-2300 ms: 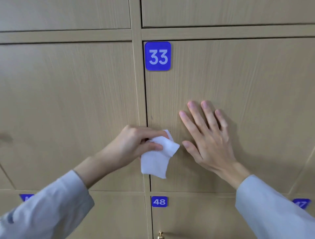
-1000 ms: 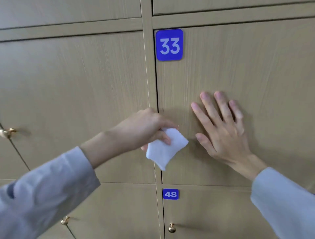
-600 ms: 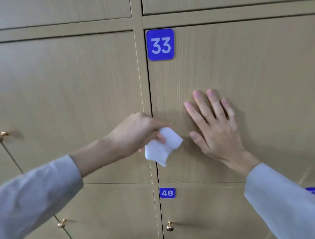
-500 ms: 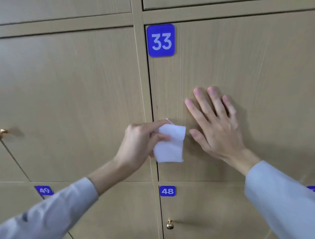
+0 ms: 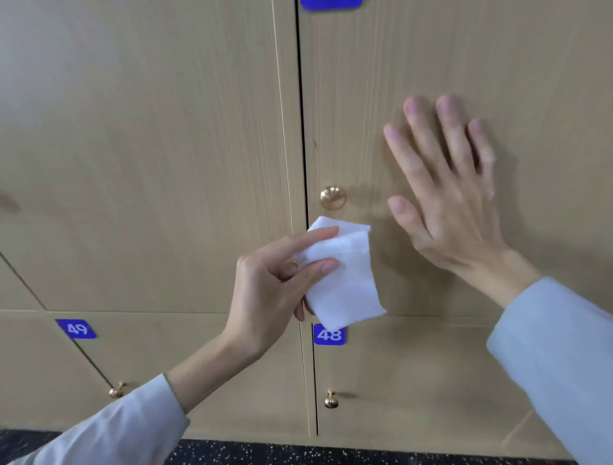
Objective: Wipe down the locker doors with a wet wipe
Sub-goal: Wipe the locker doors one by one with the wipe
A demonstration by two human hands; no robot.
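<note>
My left hand (image 5: pixel 272 285) pinches a folded white wet wipe (image 5: pixel 345 282) between thumb and fingers, held just below the brass knob (image 5: pixel 332 197) of the wood-grain locker door (image 5: pixel 431 66) whose blue number plate (image 5: pixel 331 3) is cut off at the top. The wipe hangs over the door's lower left corner, by the black gap between doors. My right hand (image 5: pixel 444 195) lies flat on that same door, fingers spread and pointing up, to the right of the knob.
Below are locker 48 (image 5: pixel 329 334) with its brass knob (image 5: pixel 331 400) and locker 49 (image 5: pixel 77 328) with a knob (image 5: pixel 117 390). A plain door (image 5: pixel 149 149) fills the left. Dark speckled floor (image 5: pixel 298 453) runs along the bottom edge.
The view has dropped, so plate 33 slid to the top edge. My left hand with the wipe moved down off the knob, which now shows. My right hand stays flat on the door.
</note>
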